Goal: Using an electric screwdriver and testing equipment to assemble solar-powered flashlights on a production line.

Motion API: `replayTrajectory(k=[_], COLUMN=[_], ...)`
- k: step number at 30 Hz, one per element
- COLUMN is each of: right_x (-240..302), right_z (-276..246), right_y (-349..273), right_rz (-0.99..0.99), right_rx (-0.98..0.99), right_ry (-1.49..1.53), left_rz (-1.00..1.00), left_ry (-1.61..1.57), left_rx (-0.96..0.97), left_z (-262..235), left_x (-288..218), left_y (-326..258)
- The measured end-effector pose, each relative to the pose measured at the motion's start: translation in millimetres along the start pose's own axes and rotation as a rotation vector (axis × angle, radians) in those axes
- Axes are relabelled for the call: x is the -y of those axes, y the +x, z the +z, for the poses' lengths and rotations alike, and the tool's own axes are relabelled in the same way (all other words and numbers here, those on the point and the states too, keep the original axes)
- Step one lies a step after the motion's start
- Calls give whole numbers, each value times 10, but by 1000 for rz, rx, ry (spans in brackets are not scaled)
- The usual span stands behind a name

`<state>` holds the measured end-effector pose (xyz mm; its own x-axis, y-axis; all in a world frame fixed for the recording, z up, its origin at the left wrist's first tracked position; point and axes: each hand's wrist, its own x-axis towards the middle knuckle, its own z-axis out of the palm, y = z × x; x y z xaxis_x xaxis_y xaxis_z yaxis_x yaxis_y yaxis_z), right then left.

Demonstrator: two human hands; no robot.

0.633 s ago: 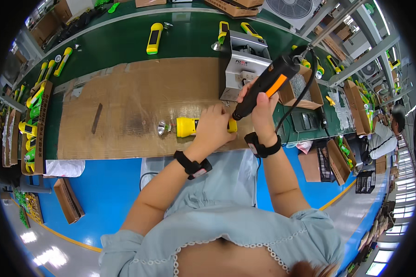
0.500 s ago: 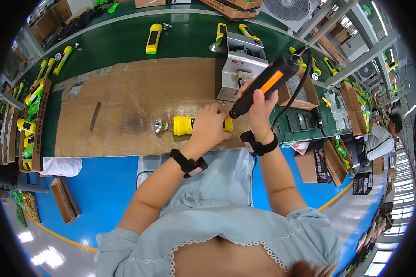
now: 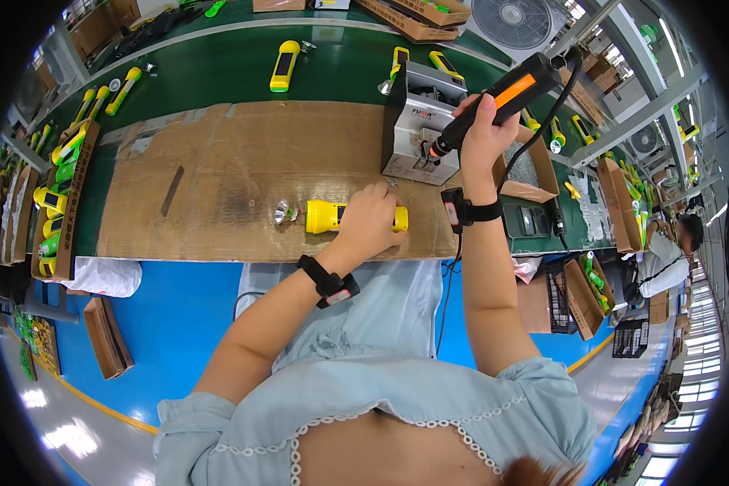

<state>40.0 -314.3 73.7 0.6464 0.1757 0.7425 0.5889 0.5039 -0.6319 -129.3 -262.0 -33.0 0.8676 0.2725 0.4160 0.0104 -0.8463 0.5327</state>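
A yellow flashlight (image 3: 322, 217) lies on its side on the cardboard sheet (image 3: 243, 178). Over its middle and tail end, my left hand (image 3: 370, 220) is closed around the body. A shiny reflector (image 3: 285, 211) sits just left of the flashlight's wide head; a wire between them is hard to make out. My right hand (image 3: 488, 138) grips a black electric screwdriver (image 3: 510, 93) with an orange stripe, its cable hanging from the top end. The screwdriver's tip is at the front of a grey box-shaped screw feeder (image 3: 419, 121); whether a screw is on the bit is too small to tell.
To the feeder's right stands a carton (image 3: 535, 182) of small metal parts, with a dark tray (image 3: 529, 219) nearer me. More flashlights (image 3: 285, 66) lie along the green bench's far side. Cartons of flashlights (image 3: 65, 194) flank the bench. A person (image 3: 664, 251) sits far right.
My right hand has lifted the screwdriver up and right, from the flashlight's tail end to the front of the screw feeder. My left hand stays on the flashlight.
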Motion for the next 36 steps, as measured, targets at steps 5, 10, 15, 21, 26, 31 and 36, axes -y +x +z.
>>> replayTrajectory(k=[5, 10, 15, 21, 26, 31, 36], right_x=[80, 279, 597, 553, 520, 488, 448], right_z=[29, 11, 373, 715, 799, 864, 907], right_y=[36, -315, -769, -1003, -1068, -1135, -1229], right_rz=[52, 334, 364, 350, 302, 283, 295], right_rx=[91, 120, 206, 249, 247, 221, 278], right_ry=[-109, 139, 351, 452, 452, 376, 353], left_rz=[130, 11, 3, -16, -21, -33, -13], left_ry=[-267, -27, 95, 82, 85, 72, 68], left_rx=[-195, -123, -60, -63, -88, -89, -101], left_z=[-100, -746, -686, -681, -638, -636, -640], left_x=[112, 302, 559, 585, 580, 587, 594], left_y=[-10, -363, -540, -552, -572, -601, -578])
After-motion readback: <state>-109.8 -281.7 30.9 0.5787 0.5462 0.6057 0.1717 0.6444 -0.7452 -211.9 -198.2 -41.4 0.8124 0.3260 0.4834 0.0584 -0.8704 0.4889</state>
